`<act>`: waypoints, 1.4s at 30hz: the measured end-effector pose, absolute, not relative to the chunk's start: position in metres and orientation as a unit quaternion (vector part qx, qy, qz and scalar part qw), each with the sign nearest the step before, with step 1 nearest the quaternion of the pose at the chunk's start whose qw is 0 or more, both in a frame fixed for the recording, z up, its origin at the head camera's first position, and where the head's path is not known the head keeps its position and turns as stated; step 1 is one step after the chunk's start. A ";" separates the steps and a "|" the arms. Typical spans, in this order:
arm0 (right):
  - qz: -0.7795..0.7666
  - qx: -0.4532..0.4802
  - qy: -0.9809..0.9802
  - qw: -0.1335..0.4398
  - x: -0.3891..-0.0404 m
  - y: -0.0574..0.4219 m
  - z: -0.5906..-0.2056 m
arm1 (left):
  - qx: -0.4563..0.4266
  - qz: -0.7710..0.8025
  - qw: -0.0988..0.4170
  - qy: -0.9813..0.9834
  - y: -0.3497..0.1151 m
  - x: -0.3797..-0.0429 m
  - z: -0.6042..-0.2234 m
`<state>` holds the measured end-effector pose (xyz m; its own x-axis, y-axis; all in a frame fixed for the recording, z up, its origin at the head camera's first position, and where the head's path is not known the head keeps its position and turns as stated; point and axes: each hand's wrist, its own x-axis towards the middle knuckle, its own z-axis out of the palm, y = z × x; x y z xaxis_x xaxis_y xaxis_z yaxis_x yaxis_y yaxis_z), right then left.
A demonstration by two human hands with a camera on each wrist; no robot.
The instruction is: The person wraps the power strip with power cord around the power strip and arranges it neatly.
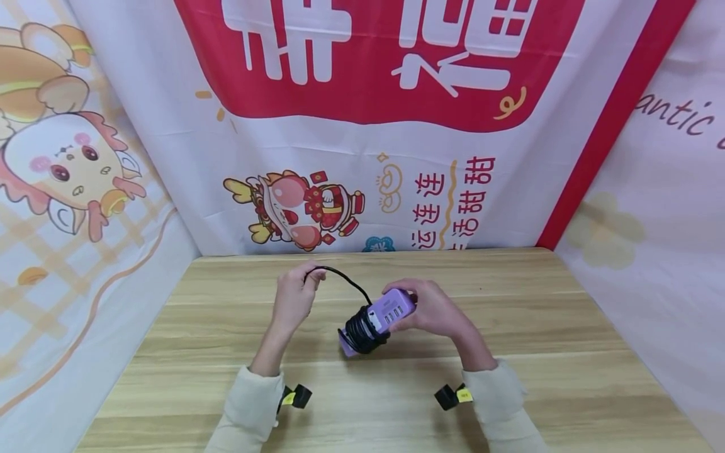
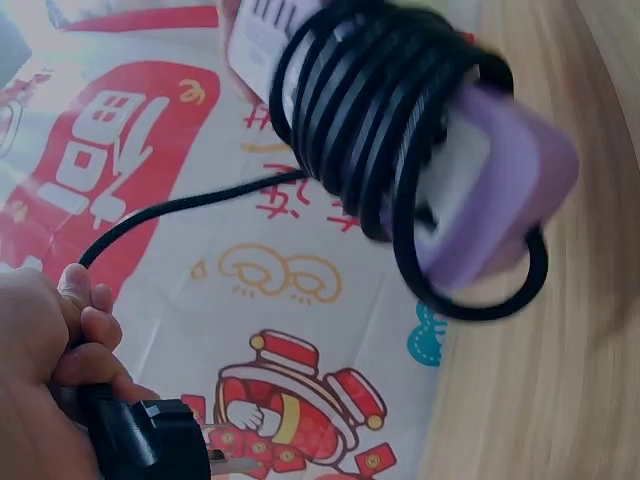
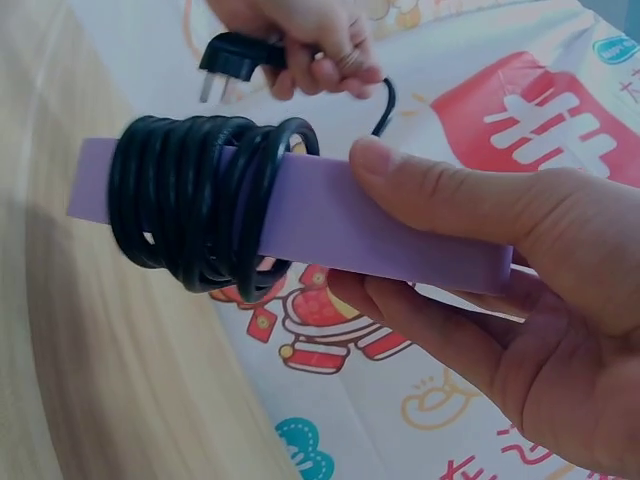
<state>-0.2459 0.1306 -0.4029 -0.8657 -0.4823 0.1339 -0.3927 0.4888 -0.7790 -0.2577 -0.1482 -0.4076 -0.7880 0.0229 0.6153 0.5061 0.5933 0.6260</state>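
A purple power strip [image 1: 396,308] with USB ports is held at one end by my right hand [image 1: 430,308], thumb on one side and fingers on the other. Black cord [image 1: 362,331] is wound in several turns around its other end. One length of cord [image 2: 190,203] runs from the coil to my left hand [image 1: 296,296], which pinches it between thumb and fingers. The black plug [image 2: 150,440], its metal prongs showing, hangs just below the left hand's fingers in the left wrist view. In the right wrist view the plug [image 3: 232,58] points its prongs downward.
Beneath both hands lies a wood-grain table [image 1: 351,402]. A white cloth with red print [image 1: 362,94] hangs behind its far edge, and printed cloths [image 1: 85,251] stand at the left and right sides. Each wrist carries a black camera mount [image 1: 447,397].
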 end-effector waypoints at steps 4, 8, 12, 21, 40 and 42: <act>-0.441 -0.221 0.870 0.028 -0.251 0.130 -0.408 | -0.197 -0.434 0.279 -0.834 -0.142 -0.253 -0.403; -0.450 -0.175 0.876 0.000 -0.255 0.132 -0.415 | -0.254 -0.447 0.244 -0.822 -0.133 -0.251 -0.403; -0.464 -0.134 0.875 -0.021 -0.261 0.132 -0.422 | -0.292 -0.439 0.209 -0.824 -0.130 -0.248 -0.405; -0.505 -0.055 0.858 -0.075 -0.273 0.131 -0.428 | -0.323 -0.441 0.109 -0.830 -0.122 -0.239 -0.407; -0.683 0.052 0.726 -0.064 -0.308 0.130 -0.441 | -0.330 -0.454 0.016 -0.827 -0.092 -0.252 -0.439; -0.699 0.059 0.710 -0.055 -0.309 0.131 -0.439 | -0.321 -0.461 0.012 -0.827 -0.092 -0.253 -0.441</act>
<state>-0.3092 0.1313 -0.4395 -0.9870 0.1608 -0.0043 0.0069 0.0156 -0.9999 -0.2530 -0.0918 -0.4414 -0.7930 0.5207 0.3161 0.5430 0.3690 0.7544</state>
